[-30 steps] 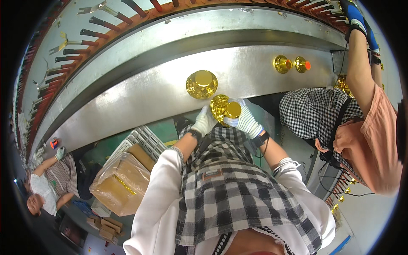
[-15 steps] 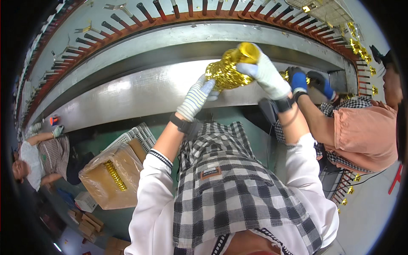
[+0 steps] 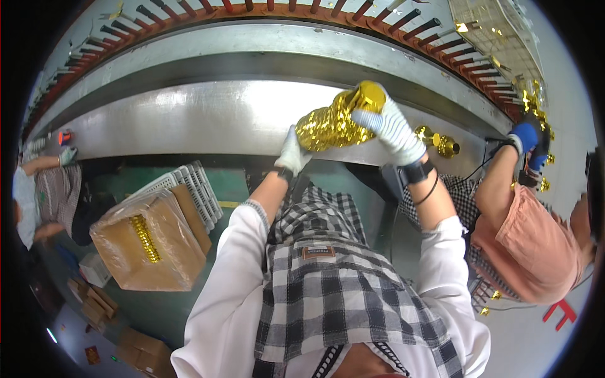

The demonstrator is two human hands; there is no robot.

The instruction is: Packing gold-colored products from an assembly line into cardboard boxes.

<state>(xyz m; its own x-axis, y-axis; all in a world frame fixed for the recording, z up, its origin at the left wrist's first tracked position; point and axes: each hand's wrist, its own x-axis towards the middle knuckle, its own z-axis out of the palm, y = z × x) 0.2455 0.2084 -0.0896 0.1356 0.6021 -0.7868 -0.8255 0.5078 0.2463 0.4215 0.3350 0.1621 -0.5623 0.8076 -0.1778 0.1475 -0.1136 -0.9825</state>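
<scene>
Above the steel bench I hold a shiny gold, vase-shaped piece [image 3: 337, 123] with a rippled, faceted surface. It lies tilted, its flat round end up to the right. My left hand [image 3: 293, 153], in a light glove, supports the lower left end; most of its fingers are hidden behind the piece. Around the upper right end closes my right hand [image 3: 397, 132] in a striped glove, thumb across the front. Two smaller gold pieces, one a short cylinder [image 3: 448, 147] and one beside it [image 3: 426, 135], rest on the bench to the right of my right hand.
The steel bench [image 3: 189, 120] runs across, with a rack of dark-handled tools [image 3: 334, 9] beyond. A plastic-lined carton [image 3: 170, 252] holding a gold strip stands lower left, beside a white crate [image 3: 201, 195]. A co-worker's blue-gloved hand [image 3: 524, 137] is at the right; another person sits far left.
The gold piece has come slightly down and left with both my hands. The co-worker's gloved hands have moved right, away from the bench, and the small gold pieces now show.
</scene>
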